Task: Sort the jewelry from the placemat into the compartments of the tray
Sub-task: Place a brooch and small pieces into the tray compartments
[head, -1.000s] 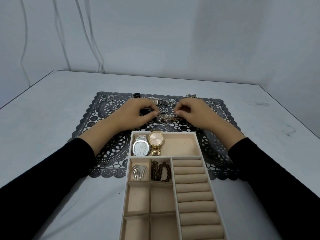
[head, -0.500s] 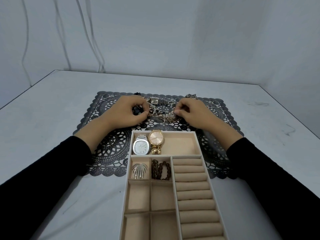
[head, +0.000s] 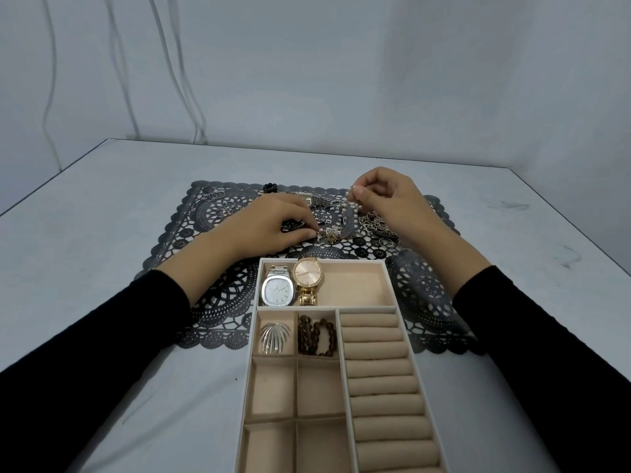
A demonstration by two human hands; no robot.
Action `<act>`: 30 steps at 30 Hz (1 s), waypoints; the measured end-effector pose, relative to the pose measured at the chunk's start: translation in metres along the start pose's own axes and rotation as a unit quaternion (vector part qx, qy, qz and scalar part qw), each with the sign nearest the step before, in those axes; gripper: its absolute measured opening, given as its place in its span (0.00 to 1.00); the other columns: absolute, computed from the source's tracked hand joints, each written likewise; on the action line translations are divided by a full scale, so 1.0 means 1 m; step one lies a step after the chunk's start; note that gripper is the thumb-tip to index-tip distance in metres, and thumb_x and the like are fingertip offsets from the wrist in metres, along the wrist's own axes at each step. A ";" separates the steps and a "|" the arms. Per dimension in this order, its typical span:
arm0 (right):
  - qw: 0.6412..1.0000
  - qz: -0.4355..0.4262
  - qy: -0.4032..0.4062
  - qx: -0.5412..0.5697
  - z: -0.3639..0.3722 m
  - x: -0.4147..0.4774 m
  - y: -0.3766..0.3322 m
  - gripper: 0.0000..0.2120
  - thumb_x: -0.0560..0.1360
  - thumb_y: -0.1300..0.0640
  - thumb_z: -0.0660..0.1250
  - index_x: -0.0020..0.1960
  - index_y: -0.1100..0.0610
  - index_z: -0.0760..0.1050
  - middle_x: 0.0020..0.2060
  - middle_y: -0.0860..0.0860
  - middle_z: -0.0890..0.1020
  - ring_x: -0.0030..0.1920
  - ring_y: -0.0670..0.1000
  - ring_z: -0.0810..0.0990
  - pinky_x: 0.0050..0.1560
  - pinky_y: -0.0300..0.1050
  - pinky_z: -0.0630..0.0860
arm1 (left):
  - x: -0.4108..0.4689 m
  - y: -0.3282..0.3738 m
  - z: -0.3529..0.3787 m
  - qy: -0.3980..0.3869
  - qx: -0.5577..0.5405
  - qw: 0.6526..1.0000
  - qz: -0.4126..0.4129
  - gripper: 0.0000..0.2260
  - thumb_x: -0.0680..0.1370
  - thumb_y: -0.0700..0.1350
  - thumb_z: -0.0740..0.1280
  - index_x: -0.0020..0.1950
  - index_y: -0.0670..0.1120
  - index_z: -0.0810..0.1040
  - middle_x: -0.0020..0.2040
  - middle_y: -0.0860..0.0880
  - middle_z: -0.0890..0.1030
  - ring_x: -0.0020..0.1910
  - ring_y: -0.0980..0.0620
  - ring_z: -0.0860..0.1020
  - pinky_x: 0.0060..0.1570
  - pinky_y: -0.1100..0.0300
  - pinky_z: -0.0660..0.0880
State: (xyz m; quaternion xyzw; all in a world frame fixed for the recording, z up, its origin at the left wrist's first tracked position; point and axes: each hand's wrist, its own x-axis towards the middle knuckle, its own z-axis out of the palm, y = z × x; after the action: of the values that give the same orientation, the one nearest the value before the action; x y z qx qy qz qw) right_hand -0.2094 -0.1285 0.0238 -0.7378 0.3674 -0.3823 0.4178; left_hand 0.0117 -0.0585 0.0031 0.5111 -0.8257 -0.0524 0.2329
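Observation:
A beige tray (head: pixel 391 288) lies in front of me, its far end on the dark lace placemat (head: pixel 211 302). A silver watch (head: pixel 278 290) and a gold watch (head: pixel 306 276) lie in its top compartment, a silver fan-shaped piece (head: pixel 275 337) and a brown bead bracelet (head: pixel 317 337) in the two small ones below. My right hand (head: pixel 392 203) pinches a pearl bracelet (head: pixel 353 213) and holds it up above a tangled jewelry heap (head: pixel 333 233) on the mat. My left hand (head: pixel 273 223) rests on the mat, its fingertips pressing the heap's gold cluster.
Several rings (head: pixel 216 201) lie at the mat's far left and a small black piece (head: pixel 269 187) at its far edge. More chains (head: pixel 379 227) sit under my right hand. The tray's right column holds padded ring rolls (head: pixel 379 370). The grey table ends at a wall behind.
My right hand has risen from the heap, lifting the pearl bracelet clear of the mat. My left hand has stayed low, shifting slightly right onto the gold cluster.

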 end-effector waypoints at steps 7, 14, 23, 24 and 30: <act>0.994 -0.009 0.025 0.104 -0.001 0.001 -0.006 0.04 0.78 0.65 0.65 0.46 0.58 0.75 0.40 0.52 0.84 0.40 0.47 0.80 0.43 0.37 0.77 | 0.003 0.002 0.003 0.005 0.001 1.000 -0.005 0.09 0.77 0.48 0.71 0.54 0.47 0.85 0.52 0.50 0.82 0.53 0.55 0.77 0.55 0.67 0.66; 0.991 -0.023 0.035 0.130 -0.004 0.000 -0.009 0.04 0.77 0.65 0.66 0.45 0.58 0.75 0.39 0.52 0.84 0.40 0.47 0.80 0.44 0.38 0.77 | 0.004 0.003 0.005 0.018 -0.010 0.999 -0.025 0.05 0.77 0.45 0.71 0.48 0.45 0.84 0.47 0.52 0.82 0.49 0.55 0.77 0.49 0.67 0.66; 0.989 -0.018 0.053 0.138 -0.007 0.001 -0.008 0.04 0.76 0.65 0.67 0.48 0.58 0.77 0.39 0.51 0.84 0.44 0.48 0.82 0.48 0.41 0.78 | 0.005 0.015 -0.002 0.125 -0.165 0.972 -0.114 0.03 0.78 0.46 0.70 0.49 0.49 0.82 0.47 0.57 0.83 0.48 0.61 0.80 0.51 0.70 0.74; 0.988 -0.017 0.056 0.141 -0.007 0.001 -0.008 0.04 0.76 0.65 0.67 0.49 0.58 0.78 0.40 0.51 0.84 0.44 0.47 0.82 0.47 0.39 0.78 | 0.006 0.016 -0.003 0.130 -0.182 0.967 -0.122 0.04 0.78 0.47 0.70 0.50 0.48 0.82 0.46 0.57 0.84 0.48 0.60 0.80 0.51 0.68 0.75; 0.988 -0.028 0.053 0.146 -0.009 0.001 -0.010 0.07 0.76 0.65 0.67 0.51 0.57 0.81 0.41 0.51 0.84 0.45 0.45 0.82 0.46 0.37 0.77 | 0.009 0.022 -0.010 0.155 -0.291 0.934 -0.140 0.03 0.78 0.46 0.69 0.49 0.48 0.82 0.47 0.48 0.85 0.48 0.52 0.82 0.53 0.57 0.78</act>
State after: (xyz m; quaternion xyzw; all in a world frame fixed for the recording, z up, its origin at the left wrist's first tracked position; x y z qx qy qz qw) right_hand -0.2145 -0.1289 0.0358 -0.6578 0.3087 -0.4815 0.4902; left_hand -0.0053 -0.0547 0.0222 0.5330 -0.6479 -0.2427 0.4871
